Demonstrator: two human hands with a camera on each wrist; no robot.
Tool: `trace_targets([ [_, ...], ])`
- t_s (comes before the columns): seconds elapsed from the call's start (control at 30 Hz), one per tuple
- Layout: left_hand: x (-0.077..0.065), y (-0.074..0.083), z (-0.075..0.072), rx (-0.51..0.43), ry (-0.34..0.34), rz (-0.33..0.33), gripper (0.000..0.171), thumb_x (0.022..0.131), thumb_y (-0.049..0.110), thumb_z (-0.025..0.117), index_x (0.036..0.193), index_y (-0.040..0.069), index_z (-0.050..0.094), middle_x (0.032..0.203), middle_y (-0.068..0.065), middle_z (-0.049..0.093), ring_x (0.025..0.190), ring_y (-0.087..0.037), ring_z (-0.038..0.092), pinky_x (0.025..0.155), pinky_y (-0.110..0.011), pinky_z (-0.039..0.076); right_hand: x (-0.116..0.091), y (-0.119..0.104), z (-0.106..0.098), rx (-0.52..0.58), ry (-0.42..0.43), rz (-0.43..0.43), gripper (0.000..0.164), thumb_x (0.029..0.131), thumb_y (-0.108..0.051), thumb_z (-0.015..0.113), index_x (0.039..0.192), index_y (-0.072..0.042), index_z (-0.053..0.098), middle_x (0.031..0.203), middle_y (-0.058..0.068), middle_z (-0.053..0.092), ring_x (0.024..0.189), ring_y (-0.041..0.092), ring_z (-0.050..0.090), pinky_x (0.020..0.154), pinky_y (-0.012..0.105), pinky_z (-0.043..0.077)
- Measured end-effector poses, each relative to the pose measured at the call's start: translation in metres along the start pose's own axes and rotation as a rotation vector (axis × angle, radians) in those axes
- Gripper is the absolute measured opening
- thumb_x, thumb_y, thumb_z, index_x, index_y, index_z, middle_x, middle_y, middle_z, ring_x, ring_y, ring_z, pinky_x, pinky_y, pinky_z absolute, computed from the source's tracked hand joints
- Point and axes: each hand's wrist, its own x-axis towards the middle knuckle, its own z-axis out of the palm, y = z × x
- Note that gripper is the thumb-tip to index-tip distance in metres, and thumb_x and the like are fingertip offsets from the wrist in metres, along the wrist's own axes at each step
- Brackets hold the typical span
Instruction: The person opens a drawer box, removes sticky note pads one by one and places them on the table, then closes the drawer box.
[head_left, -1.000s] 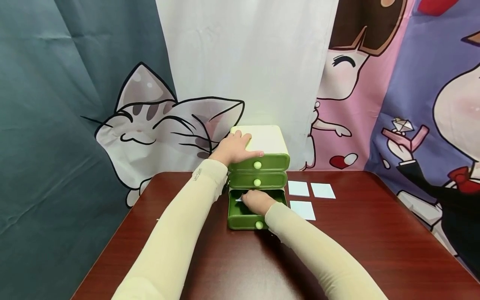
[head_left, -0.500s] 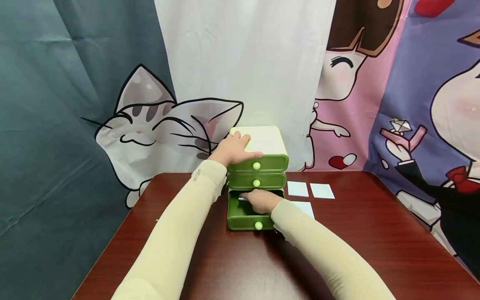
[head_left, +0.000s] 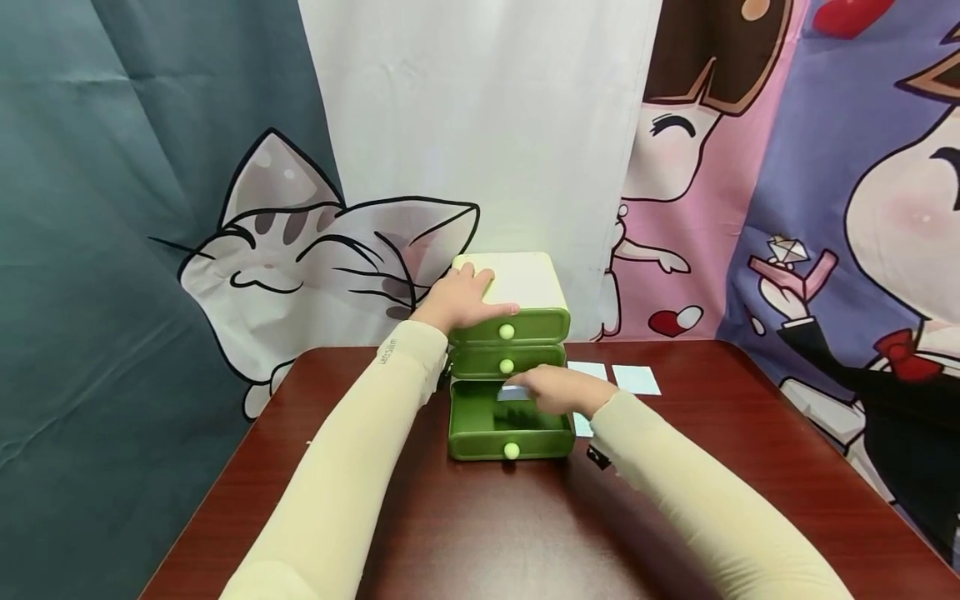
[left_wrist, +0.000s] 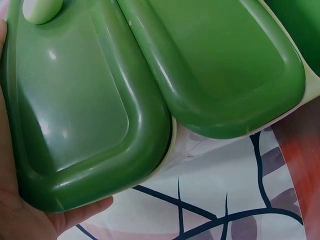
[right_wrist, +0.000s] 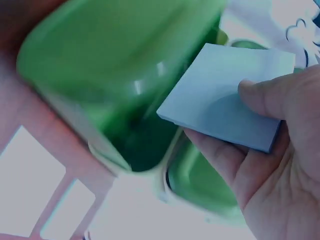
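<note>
A small drawer cabinet [head_left: 525, 282], with a cream top and three green fronts, stands on the table. Its bottom drawer [head_left: 472, 406] is pulled out; the two upper ones are closed. My left hand [head_left: 463, 300] rests on the cabinet top near its front left corner, fingers spread and thumb along the front edge. In the left wrist view, the top drawer front [left_wrist: 70, 100] fills the space beside that hand. Over the bottom drawer, my right hand [head_left: 558, 389] pinches a thin white square pad [right_wrist: 220, 95] between thumb and fingers.
White squares lie on the table right of the cabinet, one [head_left: 636, 379] apart from the others, which my right arm partly covers. A printed curtain [head_left: 495, 125] hangs behind the dark red wooden table [head_left: 480, 533].
My right hand has risen from inside the bottom drawer and moved right, bringing the white square pad with it. My left hand stays on the cabinet top.
</note>
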Motion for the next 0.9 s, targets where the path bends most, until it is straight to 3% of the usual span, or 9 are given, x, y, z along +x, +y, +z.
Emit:
trace_targets([
  [0.23,-0.001,-0.001,0.0,-0.001,-0.017,0.002,0.096,0.081,0.09,0.04,0.145,0.019,0.047,0.135,-0.018,0.047,0.119,-0.036,0.049,0.097,-0.052,0.046,-0.043,0.021,-0.017,0.091,0.08,0.073,0.052,0.093,0.009,0.047,0.14,-0.009,0.059,0.114,0.006,0.069,0.093,0.015,0.06,0.085,0.038,0.049],
  [0.3,-0.001,-0.001,0.0,0.005,-0.016,0.002,0.095,0.081,0.089,0.04,0.145,0.019,0.047,0.136,-0.018,0.047,0.119,-0.036,0.049,0.098,-0.052,0.046,-0.056,0.033,-0.017,0.11,0.12,0.087,0.049,0.094,0.007,0.048,0.139,-0.008,0.06,0.111,0.007,0.069,0.09,0.018,0.06,0.082,0.039,0.049],
  [0.53,-0.001,0.0,-0.001,0.024,-0.019,0.013,0.093,0.082,0.088,0.04,0.143,0.018,0.048,0.135,-0.018,0.047,0.118,-0.037,0.05,0.097,-0.051,0.046,-0.1,0.084,0.003,0.114,0.232,0.129,0.044,0.092,0.008,0.049,0.133,0.002,0.062,0.112,0.012,0.07,0.098,0.022,0.063,0.092,0.049,0.05],
  [0.7,-0.002,0.0,0.0,0.016,-0.024,0.008,0.095,0.082,0.089,0.04,0.145,0.018,0.047,0.135,-0.018,0.047,0.119,-0.037,0.049,0.096,-0.052,0.046,-0.123,0.112,0.019,0.086,0.204,0.196,0.041,0.093,0.007,0.052,0.132,0.004,0.062,0.116,0.02,0.069,0.095,0.025,0.062,0.088,0.05,0.052],
  [0.9,-0.002,-0.002,0.0,0.015,-0.003,0.003,0.096,0.081,0.089,0.041,0.147,0.019,0.046,0.133,-0.018,0.048,0.117,-0.036,0.05,0.095,-0.052,0.047,-0.139,0.133,0.037,0.005,0.14,0.235,0.042,0.096,0.008,0.051,0.136,0.002,0.061,0.128,0.023,0.064,0.116,0.039,0.062,0.099,0.058,0.046],
])
